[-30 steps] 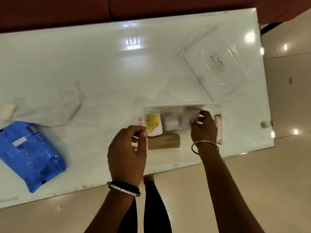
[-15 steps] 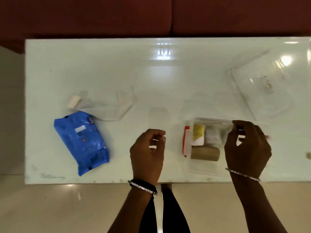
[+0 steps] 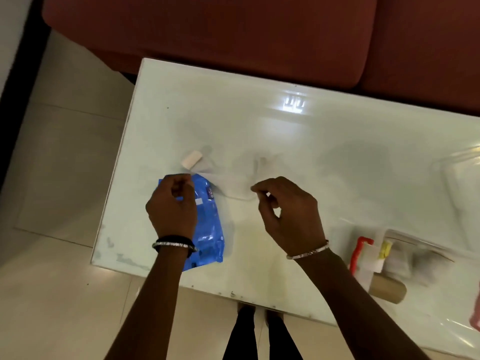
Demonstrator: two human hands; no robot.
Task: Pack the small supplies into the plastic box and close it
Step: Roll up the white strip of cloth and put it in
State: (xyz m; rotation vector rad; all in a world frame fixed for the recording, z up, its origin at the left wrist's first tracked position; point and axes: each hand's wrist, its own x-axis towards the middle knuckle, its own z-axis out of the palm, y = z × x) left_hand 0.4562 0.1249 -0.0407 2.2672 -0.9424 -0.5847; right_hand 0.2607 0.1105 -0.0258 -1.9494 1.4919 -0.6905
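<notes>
The clear plastic box [image 3: 368, 268] with a red latch [image 3: 359, 252] stands open at the table's right front. It holds a yellow-labelled roll [image 3: 385, 248], blurred white packs and a brown cardboard tube [image 3: 387, 292]. My left hand [image 3: 171, 207] hovers over a blue packet [image 3: 209, 232], fingers loosely curled and holding nothing. My right hand [image 3: 287, 211] hovers with its fingertips at the edge of a limp clear plastic bag [image 3: 231, 181], thumb and forefinger apart. A small white roll [image 3: 192, 159] lies beyond the bag.
The box's clear lid [image 3: 465, 183] lies at the far right, cut off by the frame. The glossy white table [image 3: 298, 141] ends just left of the blue packet. A dark red sofa [image 3: 233, 35] runs behind it. My legs show below the near edge.
The view has swung left. Both hands left the box and moved left, the left one to above the blue packet, the right one to the clear bag.
</notes>
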